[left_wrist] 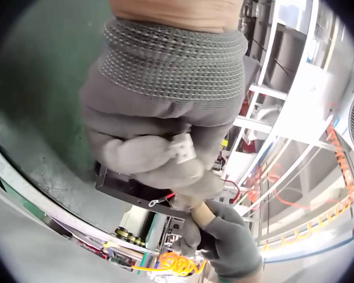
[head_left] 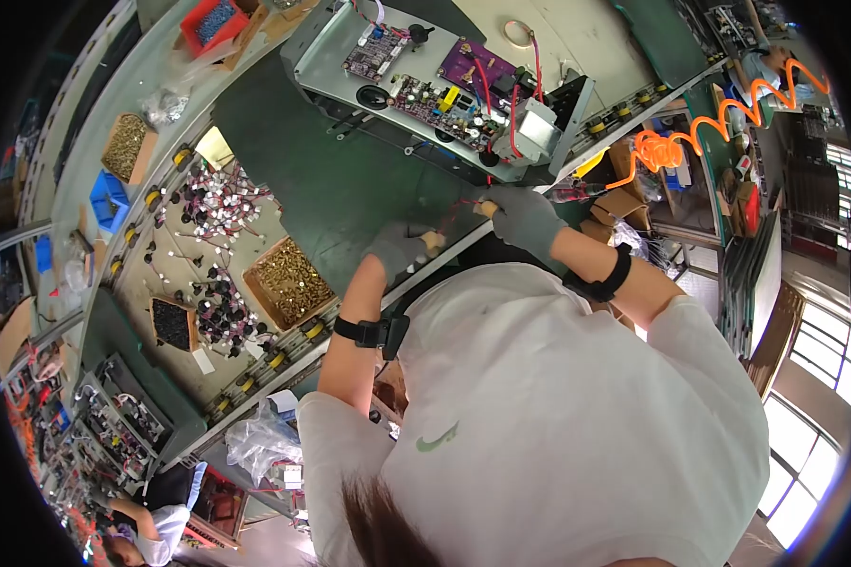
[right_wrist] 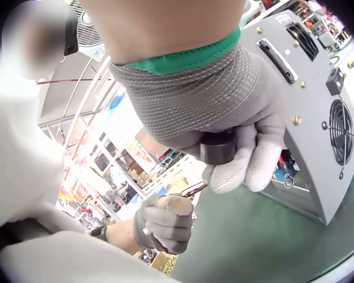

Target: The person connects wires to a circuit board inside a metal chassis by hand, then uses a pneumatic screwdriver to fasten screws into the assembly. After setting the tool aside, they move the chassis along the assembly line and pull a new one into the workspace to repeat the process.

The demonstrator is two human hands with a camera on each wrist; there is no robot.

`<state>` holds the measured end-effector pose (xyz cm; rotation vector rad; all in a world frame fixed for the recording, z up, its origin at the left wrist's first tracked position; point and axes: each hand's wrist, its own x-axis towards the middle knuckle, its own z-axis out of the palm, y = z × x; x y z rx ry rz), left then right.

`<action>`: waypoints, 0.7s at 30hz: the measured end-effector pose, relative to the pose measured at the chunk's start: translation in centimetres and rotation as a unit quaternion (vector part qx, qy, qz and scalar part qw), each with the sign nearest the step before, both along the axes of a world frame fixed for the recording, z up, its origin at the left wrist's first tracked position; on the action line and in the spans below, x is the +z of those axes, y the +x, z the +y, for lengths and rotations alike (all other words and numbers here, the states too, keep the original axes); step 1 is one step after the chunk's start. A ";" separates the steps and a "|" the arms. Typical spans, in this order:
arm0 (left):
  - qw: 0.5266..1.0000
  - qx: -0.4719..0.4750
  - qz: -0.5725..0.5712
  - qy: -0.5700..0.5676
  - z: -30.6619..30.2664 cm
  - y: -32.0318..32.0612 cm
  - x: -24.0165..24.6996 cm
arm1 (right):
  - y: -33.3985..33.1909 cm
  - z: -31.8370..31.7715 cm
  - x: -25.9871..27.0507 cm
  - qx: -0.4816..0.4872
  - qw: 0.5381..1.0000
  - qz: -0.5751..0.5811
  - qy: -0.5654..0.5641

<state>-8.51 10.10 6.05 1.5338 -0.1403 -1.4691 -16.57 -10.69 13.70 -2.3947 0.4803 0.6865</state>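
Observation:
Both gloved hands are over the front edge of the green mat (head_left: 303, 165). My left hand (head_left: 402, 248) curls its fingers round a thin red and black wire lead (right_wrist: 194, 189); the lead's white connector (left_wrist: 183, 147) pokes out between the fingers. My right hand (head_left: 525, 222) grips a black round part (right_wrist: 218, 147) against the palm, thumb and fingertips bent around it. A red wire runs between the two hands in the head view. Just beyond them stands a grey metal chassis (head_left: 326, 71) carrying circuit boards. A ring terminal (left_wrist: 154, 203) on a red wire shows beside the left fingers.
To the left lie piles of wired black parts (head_left: 227, 317) and white connectors (head_left: 213, 203). Near them are a box of brass-coloured screws (head_left: 293, 283) and a box of small black pieces (head_left: 172, 321). An orange coiled cord (head_left: 657, 149) hangs at the right with a power screwdriver (head_left: 577, 192).

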 end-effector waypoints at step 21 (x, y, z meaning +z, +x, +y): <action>0.925 0.291 0.019 -0.245 4.6 0.9 -2.9 | 1.8 2.5 -4.0 0.215 0.968 -0.118 -0.046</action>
